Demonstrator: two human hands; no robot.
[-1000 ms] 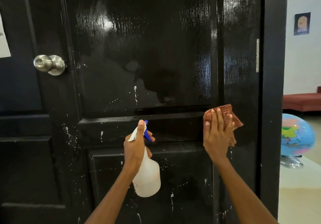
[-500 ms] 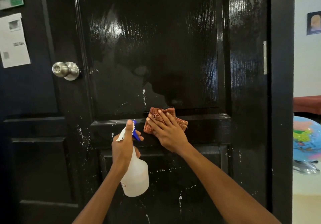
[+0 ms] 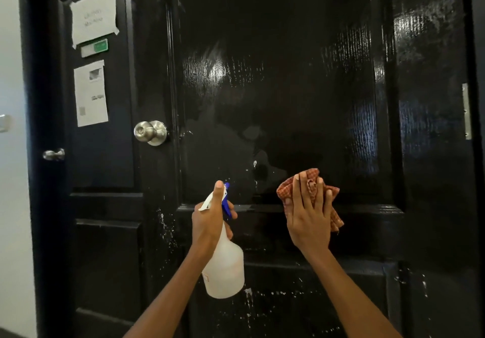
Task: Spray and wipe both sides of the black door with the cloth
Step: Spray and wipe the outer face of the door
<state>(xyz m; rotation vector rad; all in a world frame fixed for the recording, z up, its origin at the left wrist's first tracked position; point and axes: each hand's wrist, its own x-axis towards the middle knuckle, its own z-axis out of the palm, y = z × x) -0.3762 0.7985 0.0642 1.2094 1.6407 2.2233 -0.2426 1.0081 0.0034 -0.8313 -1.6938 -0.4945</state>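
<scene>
The black door [image 3: 288, 88] fills the centre and right of the frame, its glossy upper panel showing smeared wet patches and light reflections. The right hand [image 3: 308, 219] presses the cloth [image 3: 312, 180], a reddish checked rag, flat against the door at the lower edge of the upper panel, right of centre; its fingers are straight and spread over the fabric, with a fold of cloth showing between two of them and loose corners sticking out above and to the right. The left hand [image 3: 210, 222] is clamped around the neck of the spray bottle [image 3: 224, 269], a translucent white bottle with a blue and white trigger head, held upright just left of the cloth and apart from it; one digit lies up along the top of the head. White droplets and streaks speckle the door's left stile and lower panel [image 3: 301, 306]. A round silver knob [image 3: 151, 132] sits on the door's left stile, mid-left of the frame. Behind it, at the left, stands a second dark door [image 3: 105, 154] bearing a taped paper sign [image 3: 93, 17], a small green and white label [image 3: 94, 47], a printed sheet [image 3: 91, 93] and a smaller knob [image 3: 53, 154]. A metal plate [image 3: 465, 112] shows at the far right edge.
</scene>
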